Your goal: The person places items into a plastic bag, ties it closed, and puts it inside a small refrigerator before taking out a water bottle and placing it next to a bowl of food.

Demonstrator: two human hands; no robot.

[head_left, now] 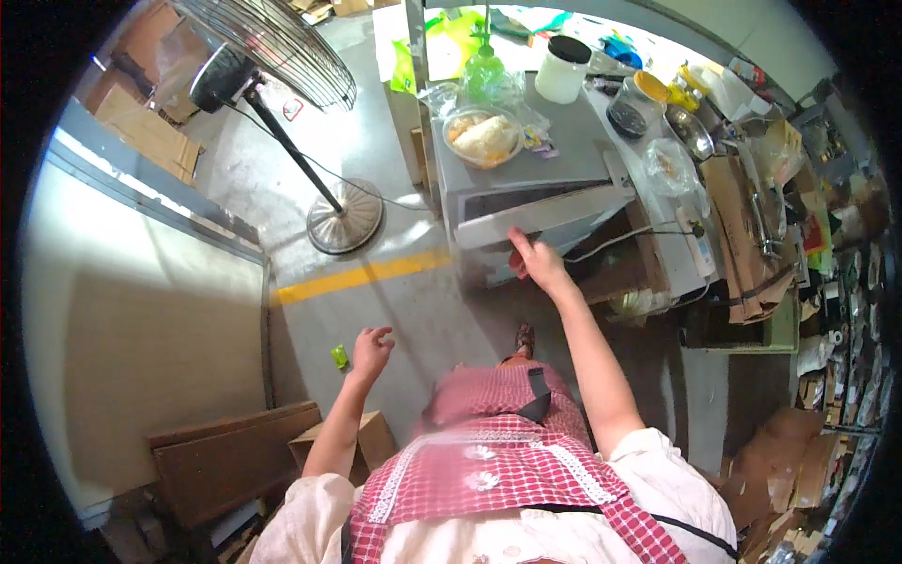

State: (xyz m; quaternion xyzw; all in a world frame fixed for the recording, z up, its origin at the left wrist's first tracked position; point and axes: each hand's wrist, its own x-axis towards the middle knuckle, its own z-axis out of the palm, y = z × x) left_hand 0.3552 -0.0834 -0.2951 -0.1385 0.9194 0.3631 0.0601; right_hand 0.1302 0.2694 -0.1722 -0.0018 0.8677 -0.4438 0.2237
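Note:
My right hand (537,260) reaches forward to the light grey drawer front (545,214) of a grey metal desk (470,183). The thumb lies against the panel and the other fingers curl in at its lower edge, partly hidden. A dark gap shows behind the panel, so the drawer stands a little out. My left hand (374,353) hangs in the air over the floor, fingers loosely bent and apart, with nothing in it. On the desk above the drawer sit a bowl of food (483,137), a green pump bottle (484,73) and a white jar with a dark lid (564,70).
A standing fan (345,216) is at the far left, its cord trailing toward the desk. A small green packet (339,356) lies on the floor near a yellow line (362,275). Flattened cardboard (742,240) leans at the right. Brown boards (235,461) lie at the lower left.

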